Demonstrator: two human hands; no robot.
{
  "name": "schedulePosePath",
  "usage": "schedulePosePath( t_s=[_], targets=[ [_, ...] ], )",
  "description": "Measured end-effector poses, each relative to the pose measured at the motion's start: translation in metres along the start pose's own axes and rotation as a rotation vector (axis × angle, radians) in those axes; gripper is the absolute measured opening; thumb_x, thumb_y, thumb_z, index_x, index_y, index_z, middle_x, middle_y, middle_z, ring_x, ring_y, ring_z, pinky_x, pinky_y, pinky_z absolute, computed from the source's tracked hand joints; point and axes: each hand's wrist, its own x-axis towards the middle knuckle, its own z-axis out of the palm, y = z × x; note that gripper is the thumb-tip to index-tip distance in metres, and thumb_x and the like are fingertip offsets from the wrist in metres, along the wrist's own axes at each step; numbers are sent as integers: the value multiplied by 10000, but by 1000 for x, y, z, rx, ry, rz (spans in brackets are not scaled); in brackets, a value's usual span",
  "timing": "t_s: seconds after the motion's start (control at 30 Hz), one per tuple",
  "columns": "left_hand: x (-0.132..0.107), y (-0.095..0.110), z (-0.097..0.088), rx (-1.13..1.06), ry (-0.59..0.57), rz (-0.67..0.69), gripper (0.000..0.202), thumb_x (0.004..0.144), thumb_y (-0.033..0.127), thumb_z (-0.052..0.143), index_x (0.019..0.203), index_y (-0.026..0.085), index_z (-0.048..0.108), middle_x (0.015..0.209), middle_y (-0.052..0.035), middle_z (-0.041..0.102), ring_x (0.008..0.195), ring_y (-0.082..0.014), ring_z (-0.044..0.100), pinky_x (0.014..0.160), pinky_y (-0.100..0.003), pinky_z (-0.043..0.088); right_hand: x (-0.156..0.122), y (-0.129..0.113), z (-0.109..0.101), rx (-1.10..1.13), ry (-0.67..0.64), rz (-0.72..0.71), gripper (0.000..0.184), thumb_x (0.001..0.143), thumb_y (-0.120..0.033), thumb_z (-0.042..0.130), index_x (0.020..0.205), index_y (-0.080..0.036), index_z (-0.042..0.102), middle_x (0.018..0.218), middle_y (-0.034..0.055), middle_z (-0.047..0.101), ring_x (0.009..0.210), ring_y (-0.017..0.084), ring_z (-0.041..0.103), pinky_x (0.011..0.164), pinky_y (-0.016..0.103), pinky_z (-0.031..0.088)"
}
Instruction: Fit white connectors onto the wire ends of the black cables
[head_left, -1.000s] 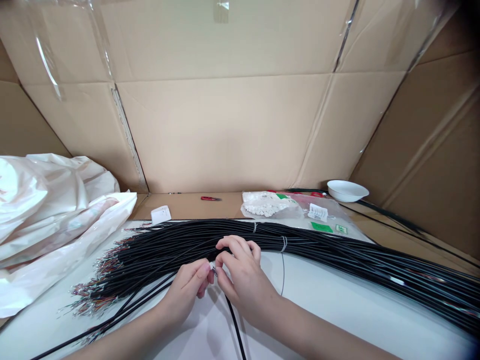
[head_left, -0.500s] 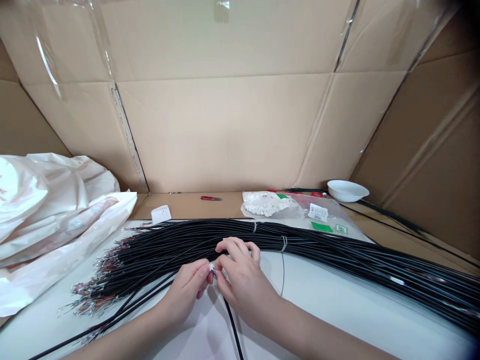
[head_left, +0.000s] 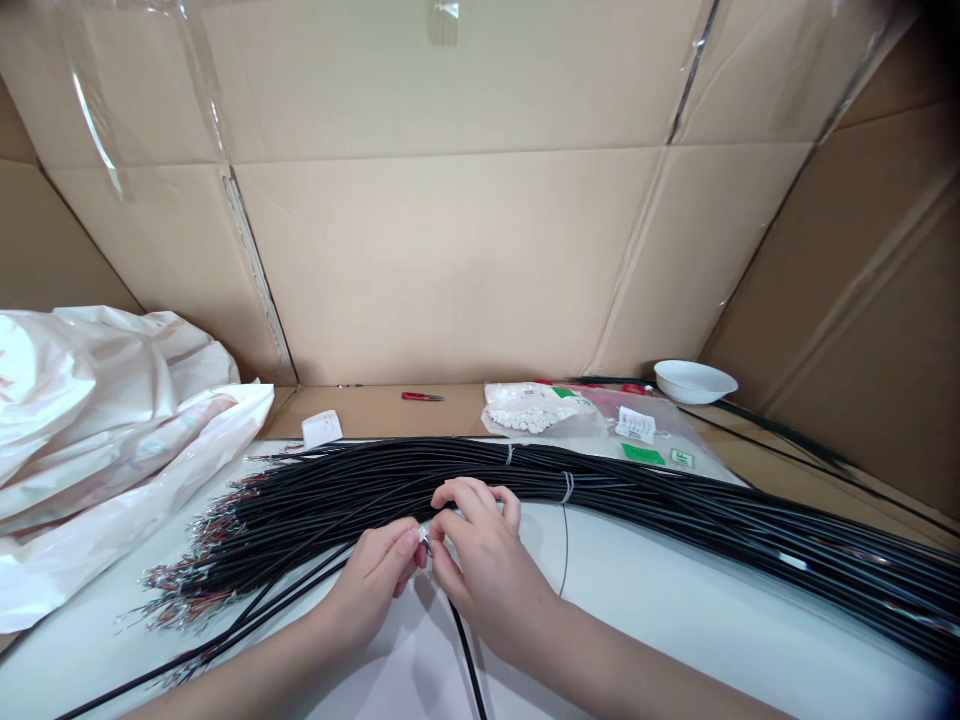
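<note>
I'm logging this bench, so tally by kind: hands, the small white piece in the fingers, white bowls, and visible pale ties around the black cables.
Left hand and right hand: 2
White piece: 1
White bowl: 1
Pale ties around the black cables: 2
Total: 6

– How does the cable bundle [head_left: 420,465] look?
– Smooth, plastic-looking sheathing with a soft sheen; shiny, metallic wire tips [head_left: 206,535] at its left end
– And behind it?
– A matt cardboard wall [head_left: 450,270], plus a glossy, clear plastic bag [head_left: 525,412]
– Left of it?
– Creased, satiny sheeting [head_left: 120,410]
– Beneath?
– A smooth, faintly glossy worktop [head_left: 660,600]
</note>
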Motion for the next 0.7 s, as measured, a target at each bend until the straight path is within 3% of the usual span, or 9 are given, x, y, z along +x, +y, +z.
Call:
schedulePosePath(
  t_s=[0.7],
  targets=[
    [1, 7, 0, 46, -82, -6, 415, 857, 410, 339, 502, 195, 338, 481, 40, 350, 500, -122, 326, 512, -245, 240, -6, 6, 13, -254, 114, -152, 91, 766, -91, 471, 725, -166, 500, 915, 23, 574, 1032, 181, 452, 906, 391, 169]
  ],
)
